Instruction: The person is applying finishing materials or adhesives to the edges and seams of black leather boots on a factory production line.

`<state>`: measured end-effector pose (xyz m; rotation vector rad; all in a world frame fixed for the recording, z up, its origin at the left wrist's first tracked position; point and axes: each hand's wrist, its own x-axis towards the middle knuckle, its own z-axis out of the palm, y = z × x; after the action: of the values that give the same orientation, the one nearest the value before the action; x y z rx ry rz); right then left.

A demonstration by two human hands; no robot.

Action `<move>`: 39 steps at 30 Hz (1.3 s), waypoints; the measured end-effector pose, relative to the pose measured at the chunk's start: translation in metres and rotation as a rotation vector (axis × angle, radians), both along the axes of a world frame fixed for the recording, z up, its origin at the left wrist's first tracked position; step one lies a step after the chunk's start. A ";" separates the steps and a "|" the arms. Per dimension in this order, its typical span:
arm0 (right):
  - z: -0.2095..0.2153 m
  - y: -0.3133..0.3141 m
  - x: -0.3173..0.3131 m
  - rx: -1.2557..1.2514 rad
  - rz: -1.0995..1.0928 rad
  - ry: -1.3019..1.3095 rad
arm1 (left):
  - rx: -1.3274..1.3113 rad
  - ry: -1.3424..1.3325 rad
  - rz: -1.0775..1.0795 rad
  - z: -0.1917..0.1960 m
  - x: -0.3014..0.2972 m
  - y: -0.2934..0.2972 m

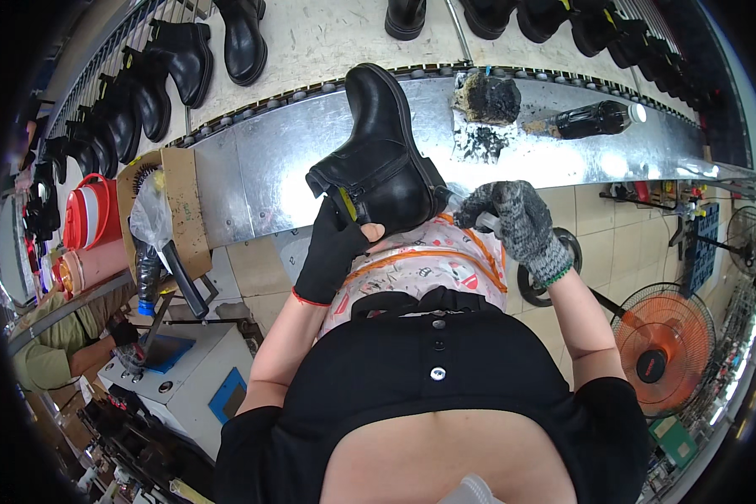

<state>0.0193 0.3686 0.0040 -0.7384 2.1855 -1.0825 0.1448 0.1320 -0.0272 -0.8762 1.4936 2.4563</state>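
A black leather ankle boot (380, 164) is held over the near edge of the metal bench, its toe pointing away from me. My left hand (332, 252), in a black glove with a bare thumb tip, is closed on the boot's shaft opening, where a yellow patch shows. By the boot's heel is my right hand (517, 223), wearing a grey knitted glove. Its fingers pinch a small tool with a pale, translucent handle (487, 222); the tool's kind and whether its tip touches the heel cannot be made out.
On the metal bench (277, 160) lie a blackened sponge-like block (491, 99) and a dark bottle with a white cap (592, 120). Beyond runs a belt (328, 38) with several boots. A cardboard box (185, 202) and a co-worker's gloved hand (126, 333) are left, an orange fan (664, 349) right.
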 end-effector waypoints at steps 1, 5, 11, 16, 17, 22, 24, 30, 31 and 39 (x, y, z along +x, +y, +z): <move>0.001 0.003 0.002 0.001 0.000 0.002 | 0.042 -0.004 -0.005 0.001 -0.001 0.000; 0.019 0.009 0.009 0.008 0.040 0.054 | 0.165 0.058 0.144 0.005 -0.008 0.009; 0.030 0.015 0.024 -0.124 -0.027 0.184 | 0.342 0.053 0.079 0.018 -0.018 0.002; 0.038 0.014 0.025 -0.237 -0.006 0.245 | 0.388 0.093 0.137 0.019 -0.021 0.002; 0.034 0.015 0.026 -0.239 -0.006 0.248 | 0.415 0.079 0.153 0.019 -0.022 0.001; 0.026 0.026 0.021 -0.570 -0.458 -0.409 | 0.483 0.095 0.166 0.021 -0.024 -0.006; 0.013 0.034 0.003 -0.729 -0.589 -0.597 | 0.490 0.136 0.187 0.020 -0.023 -0.011; -0.073 0.005 -0.015 -0.456 -0.723 -0.465 | 0.398 0.235 0.120 0.011 -0.047 -0.037; -0.087 0.008 -0.010 -0.235 -0.671 -0.434 | 0.364 0.247 0.104 0.006 -0.057 -0.046; -0.085 -0.024 -0.003 -0.505 -0.902 -0.234 | 0.096 0.191 0.025 -0.020 -0.196 -0.143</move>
<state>0.0164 0.3443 -0.0810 0.2615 2.0556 -2.0803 -0.0508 -0.0111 -0.0469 -0.6638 1.4133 2.6705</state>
